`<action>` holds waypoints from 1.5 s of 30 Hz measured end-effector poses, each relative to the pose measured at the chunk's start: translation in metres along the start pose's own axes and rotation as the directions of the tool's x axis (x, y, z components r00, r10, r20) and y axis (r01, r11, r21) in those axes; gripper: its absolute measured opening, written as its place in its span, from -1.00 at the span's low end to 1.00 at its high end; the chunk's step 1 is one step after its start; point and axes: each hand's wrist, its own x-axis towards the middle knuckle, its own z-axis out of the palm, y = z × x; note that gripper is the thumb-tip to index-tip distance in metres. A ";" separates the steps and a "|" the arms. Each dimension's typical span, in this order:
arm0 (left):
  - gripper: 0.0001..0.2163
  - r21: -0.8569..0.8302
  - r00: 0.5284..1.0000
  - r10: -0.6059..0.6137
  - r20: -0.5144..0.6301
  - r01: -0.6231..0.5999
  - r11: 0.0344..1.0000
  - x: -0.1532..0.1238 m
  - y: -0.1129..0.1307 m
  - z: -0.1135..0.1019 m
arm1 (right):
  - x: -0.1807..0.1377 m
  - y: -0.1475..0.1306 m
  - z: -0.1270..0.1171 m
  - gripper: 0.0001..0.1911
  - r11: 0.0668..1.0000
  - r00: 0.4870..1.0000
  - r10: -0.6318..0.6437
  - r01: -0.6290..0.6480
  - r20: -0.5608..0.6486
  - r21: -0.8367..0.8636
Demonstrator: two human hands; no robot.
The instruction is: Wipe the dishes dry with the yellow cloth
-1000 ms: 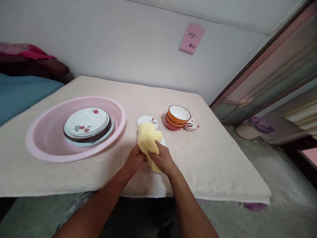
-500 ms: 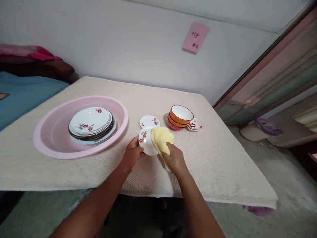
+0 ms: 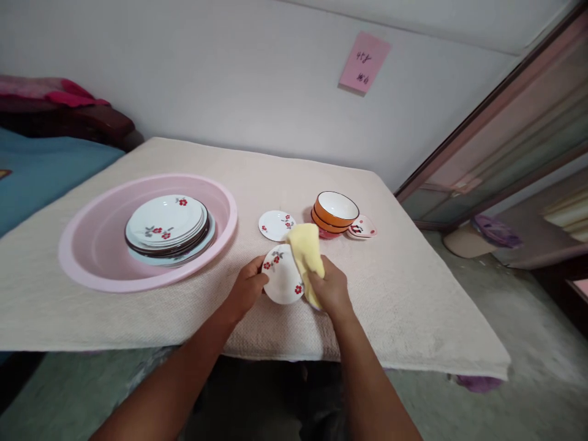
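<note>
A small white plate (image 3: 281, 278) with red flowers is tilted up above the table, its left edge gripped by my left hand (image 3: 250, 283). My right hand (image 3: 331, 285) clasps a yellow cloth (image 3: 305, 248) against the plate's right edge; the fingers behind the cloth are hidden. Just beyond lies another small flowered plate (image 3: 274, 225), flat on the table. To its right stand stacked orange bowls (image 3: 334, 211) with a red one beneath, and a small pink-and-white dish (image 3: 364, 226) beside them.
A pink basin (image 3: 92, 275) on the left holds a pile of plates (image 3: 165, 220). Everything stands on a table with a cream cover (image 3: 413, 318). Behind is a wall bearing a pink note (image 3: 364, 63). A bin (image 3: 466, 237) stands on the floor at right.
The plate in my left hand has moved slightly right and closer to me. The cloth has slid from its face to its right edge, uncovering a flower at the lower right.
</note>
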 end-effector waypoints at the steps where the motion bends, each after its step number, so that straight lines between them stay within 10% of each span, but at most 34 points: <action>1: -0.60 -0.013 1.000 -0.003 -0.014 0.003 1.000 0.000 0.001 -0.001 | 0.002 0.002 -0.003 -0.71 0.994 0.996 0.084 -0.082 -0.034 0.066; 6: -0.68 -0.113 0.997 -0.045 -0.059 0.039 0.993 0.000 0.005 -0.004 | 0.007 0.002 -0.013 -0.71 0.683 0.914 0.403 -0.340 0.055 0.646; 11: -0.73 -0.194 0.987 -0.157 0.022 0.158 0.968 -0.005 0.002 0.006 | 0.001 -0.006 -0.009 -0.61 0.413 0.937 0.196 -0.346 0.288 0.842; 23: -0.73 -0.181 0.972 -0.155 0.178 0.187 0.966 -0.006 -0.010 0.010 | -0.005 -0.018 0.007 -0.65 0.453 0.842 0.155 -0.525 0.516 0.721; 30: -0.76 -0.032 0.988 0.046 -0.146 -0.052 0.998 0.003 -0.019 0.003 | -0.006 -0.018 0.011 -0.63 0.481 0.947 0.153 -0.321 0.282 0.816; 38: -0.82 0.111 0.782 0.245 -0.573 -0.222 0.969 0.019 -0.023 -0.011 | -0.015 -0.023 0.019 -0.64 0.522 0.949 0.216 -0.310 0.229 0.794; 42: -0.81 0.052 0.743 0.260 -0.617 -0.291 0.955 0.015 -0.024 0.001 | -0.026 -0.034 0.042 -0.58 0.514 0.926 0.217 -0.377 0.309 0.771; 45: -0.81 -0.041 0.819 0.231 -0.526 -0.295 0.955 0.009 -0.024 0.012 | -0.034 -0.041 0.057 -0.52 0.446 0.907 0.248 -0.419 0.341 0.791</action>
